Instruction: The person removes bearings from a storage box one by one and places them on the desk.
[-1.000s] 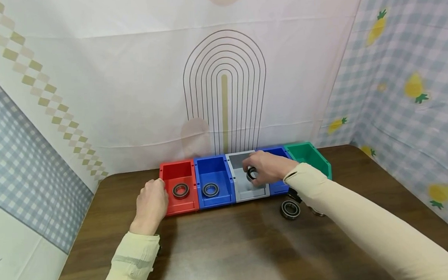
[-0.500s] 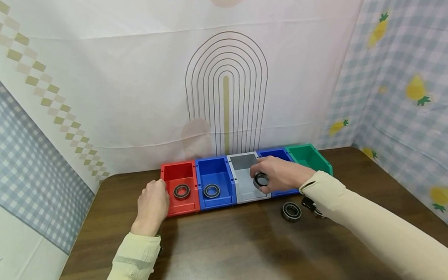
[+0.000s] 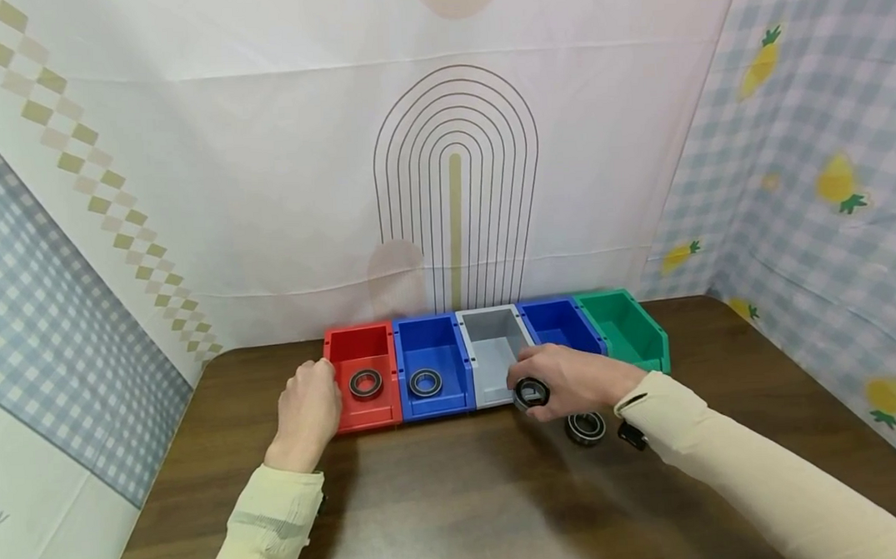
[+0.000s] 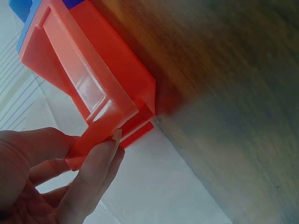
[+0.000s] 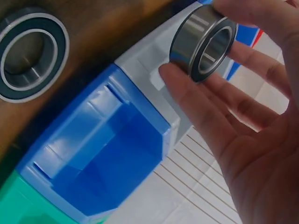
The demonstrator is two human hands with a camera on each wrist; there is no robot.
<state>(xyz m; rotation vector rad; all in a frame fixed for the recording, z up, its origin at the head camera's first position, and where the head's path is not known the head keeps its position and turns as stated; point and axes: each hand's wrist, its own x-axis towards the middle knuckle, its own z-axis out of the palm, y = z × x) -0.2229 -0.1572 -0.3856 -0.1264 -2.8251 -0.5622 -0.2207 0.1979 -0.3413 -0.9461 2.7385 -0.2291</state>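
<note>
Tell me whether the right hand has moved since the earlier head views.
Yes: against the gray bin, the right hand has moved down the image and slightly right, still holding the bearing.

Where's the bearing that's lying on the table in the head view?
Right of centre in the head view: the bearing sits on the brown table, just below the right hand, forward of the green bin's blue neighbour.

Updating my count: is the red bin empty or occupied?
Occupied: the head view shows one bearing lying flat in the red bin, red floor visible through its ring.
</note>
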